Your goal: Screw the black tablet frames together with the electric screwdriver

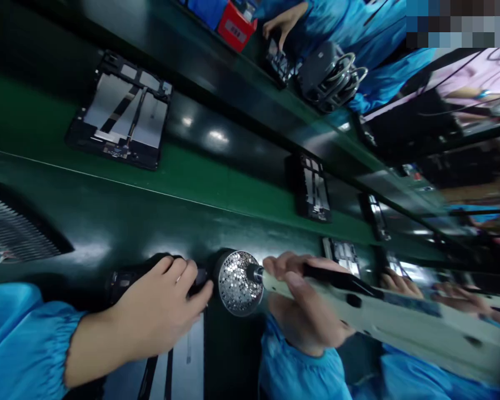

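My right hand (pixel 308 305) is wrapped round a pale electric screwdriver (pixel 400 322) with a black lever along its side. Its tip points left into a round metal dish (pixel 240 284) of small shiny screws; whether the bit carries a screw I cannot make out. On the left, my left hand (pixel 154 311) has its fingers curled over the upper end of an opened tablet (pixel 187 366). The tablet's pale inside and dark ribbon cables show below the hand, while the hand covers much of its top.
Opened tablets, one at upper left (pixel 120 111) and another at centre right (pixel 314 186), lie on the green strip (pixel 225 183). A ridged black rack (pixel 16 228) stands at left. Across the bench are a red box (pixel 235 28) and a co-worker's hand (pixel 286 23); another person's hand (pixel 402 282) is at right.
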Motion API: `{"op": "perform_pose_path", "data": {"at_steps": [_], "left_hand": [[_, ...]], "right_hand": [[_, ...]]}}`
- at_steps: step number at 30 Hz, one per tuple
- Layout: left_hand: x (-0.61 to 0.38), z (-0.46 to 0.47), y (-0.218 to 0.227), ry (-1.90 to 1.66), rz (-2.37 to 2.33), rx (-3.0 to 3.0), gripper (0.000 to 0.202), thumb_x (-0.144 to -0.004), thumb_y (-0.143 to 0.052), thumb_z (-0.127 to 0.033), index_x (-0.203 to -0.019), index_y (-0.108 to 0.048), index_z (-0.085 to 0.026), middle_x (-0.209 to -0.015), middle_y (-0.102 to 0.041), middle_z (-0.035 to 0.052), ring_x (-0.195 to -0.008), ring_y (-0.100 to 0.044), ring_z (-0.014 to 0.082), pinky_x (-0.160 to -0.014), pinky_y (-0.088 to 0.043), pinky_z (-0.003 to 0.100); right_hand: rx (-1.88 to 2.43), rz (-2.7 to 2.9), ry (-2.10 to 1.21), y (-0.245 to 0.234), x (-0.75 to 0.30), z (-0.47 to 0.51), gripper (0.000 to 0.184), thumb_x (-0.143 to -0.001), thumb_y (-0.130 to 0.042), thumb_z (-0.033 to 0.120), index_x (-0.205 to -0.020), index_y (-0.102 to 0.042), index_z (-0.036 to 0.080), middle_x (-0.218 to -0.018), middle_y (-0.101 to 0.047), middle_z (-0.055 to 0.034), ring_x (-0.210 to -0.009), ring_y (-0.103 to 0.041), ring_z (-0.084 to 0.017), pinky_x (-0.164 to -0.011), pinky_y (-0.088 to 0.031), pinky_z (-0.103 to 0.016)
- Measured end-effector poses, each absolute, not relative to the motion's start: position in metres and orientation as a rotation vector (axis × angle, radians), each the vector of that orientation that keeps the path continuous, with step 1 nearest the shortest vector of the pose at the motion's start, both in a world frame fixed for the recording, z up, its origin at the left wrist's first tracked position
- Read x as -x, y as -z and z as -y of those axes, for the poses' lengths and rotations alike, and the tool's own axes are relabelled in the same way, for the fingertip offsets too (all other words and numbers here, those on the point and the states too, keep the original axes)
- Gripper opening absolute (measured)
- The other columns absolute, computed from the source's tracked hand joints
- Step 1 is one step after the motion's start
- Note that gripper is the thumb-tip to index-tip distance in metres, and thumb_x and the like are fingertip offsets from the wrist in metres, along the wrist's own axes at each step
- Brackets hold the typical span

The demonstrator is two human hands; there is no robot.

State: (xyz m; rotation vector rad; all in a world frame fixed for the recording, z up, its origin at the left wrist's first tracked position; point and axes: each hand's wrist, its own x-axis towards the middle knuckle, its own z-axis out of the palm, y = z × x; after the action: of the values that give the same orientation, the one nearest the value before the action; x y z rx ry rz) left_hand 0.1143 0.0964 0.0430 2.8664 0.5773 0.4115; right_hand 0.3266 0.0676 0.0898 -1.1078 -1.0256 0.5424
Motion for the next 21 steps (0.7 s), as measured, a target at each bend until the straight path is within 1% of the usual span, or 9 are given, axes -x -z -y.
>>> {"op": "perform_pose_path", "data": {"at_steps": [4,8,11,18,21], "left_hand": [[-0.113,-0.102,-0.05,-0.406,-0.56,-2.843,0.035,-0.094,-0.054,-0.032,-0.121,-0.066,-0.014,-0.106,-0.067,0.0183,-0.091,-0.064,0.0325,-0.074,-0.054,0.045],[-0.112,-0.103,-0.055,-0.381,-0.553,-2.831,0.037,-0.09,-0.055,-0.028,-0.121,-0.066,-0.012,-0.109,-0.066,0.0221,-0.093,-0.064,0.0346,-0.075,-0.055,0.046],[-0.111,-0.101,-0.055,-0.382,-0.556,-2.835,0.038,-0.09,-0.056,-0.028,-0.122,-0.067,-0.011,-0.11,-0.067,0.0235,-0.095,-0.065,0.0356,-0.077,-0.056,0.047],[-0.113,-0.099,-0.053,-0.392,-0.57,-2.848,0.039,-0.092,-0.055,-0.029,-0.124,-0.068,-0.011,-0.112,-0.069,0.0225,-0.096,-0.067,0.0349,-0.08,-0.057,0.046],[-0.113,-0.098,-0.054,-0.381,-0.587,-2.88,0.044,-0.091,-0.059,-0.032,-0.127,-0.066,-0.008,-0.115,-0.069,0.0231,-0.1,-0.067,0.0354,-0.082,-0.057,0.045]], "right_hand": [[1.122,1.068,-0.568,-0.081,-0.319,-0.072,0.029,-0.073,-0.067,0.003,-0.094,-0.073,0.021,-0.066,-0.059,0.0027,-0.061,-0.058,-0.014,-0.056,-0.052,-0.032],[1.139,1.091,-0.574,-0.079,-0.316,-0.071,0.03,-0.075,-0.065,0.004,-0.096,-0.072,0.024,-0.066,-0.057,0.0034,-0.061,-0.057,-0.014,-0.054,-0.05,-0.031],[1.154,1.082,-0.629,-0.077,-0.317,-0.068,0.03,-0.077,-0.065,0.004,-0.098,-0.071,0.024,-0.068,-0.057,0.0036,-0.062,-0.058,-0.014,-0.058,-0.05,-0.033],[1.163,1.03,-0.686,-0.071,-0.316,-0.066,0.028,-0.079,-0.065,0.006,-0.1,-0.07,0.025,-0.069,-0.059,0.0032,-0.064,-0.057,-0.014,-0.06,-0.051,-0.034],[1.163,1.038,-0.675,-0.072,-0.316,-0.066,0.027,-0.078,-0.065,0.005,-0.097,-0.07,0.024,-0.07,-0.06,0.0026,-0.065,-0.059,-0.015,-0.059,-0.051,-0.034]]}}
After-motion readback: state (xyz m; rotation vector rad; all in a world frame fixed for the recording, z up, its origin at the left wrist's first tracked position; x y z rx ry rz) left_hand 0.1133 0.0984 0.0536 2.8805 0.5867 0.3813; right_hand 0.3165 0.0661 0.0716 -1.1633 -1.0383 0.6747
